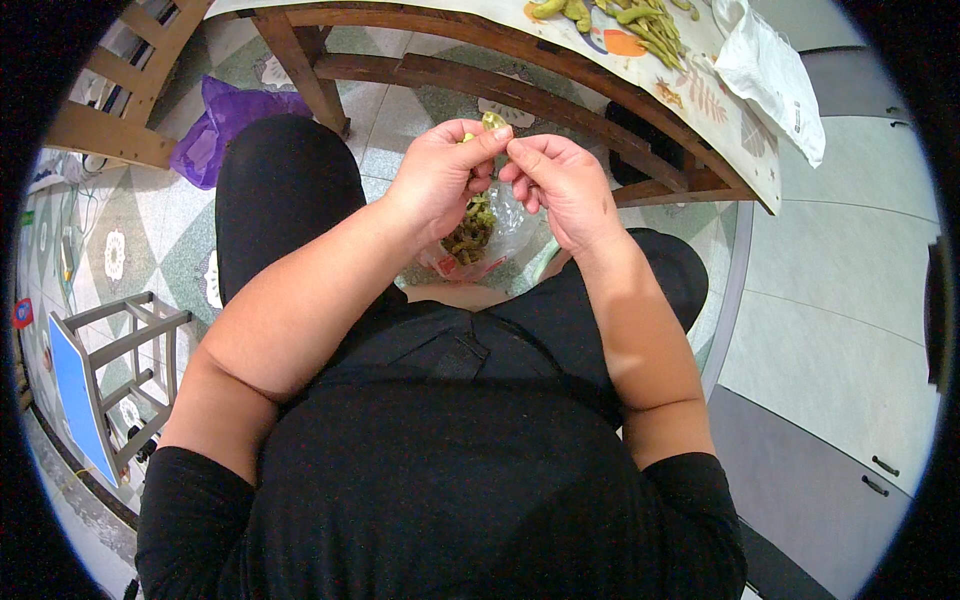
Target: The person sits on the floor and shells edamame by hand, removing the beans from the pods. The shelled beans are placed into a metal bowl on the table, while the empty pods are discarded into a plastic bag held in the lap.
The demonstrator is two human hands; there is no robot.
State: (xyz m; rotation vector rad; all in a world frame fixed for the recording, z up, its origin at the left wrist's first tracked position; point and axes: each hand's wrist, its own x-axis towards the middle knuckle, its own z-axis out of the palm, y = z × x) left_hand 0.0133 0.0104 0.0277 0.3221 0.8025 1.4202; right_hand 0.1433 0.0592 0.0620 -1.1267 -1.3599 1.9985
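My left hand (443,170) and my right hand (558,182) meet over my lap, fingertips pinched together on a small green bean pod (493,122). Below them, between my knees, sits a clear plastic bag (510,235) with several dark green pod scraps (470,230) inside. A pile of green bean pods (625,18) lies on the wooden table (720,130) ahead of me, beyond my hands.
A white plastic bag (775,75) lies on the table's right end. A purple bag (225,125) rests on the tiled floor by a table leg. A wooden chair (120,90) stands far left, a small blue-and-grey stool (105,385) lower left.
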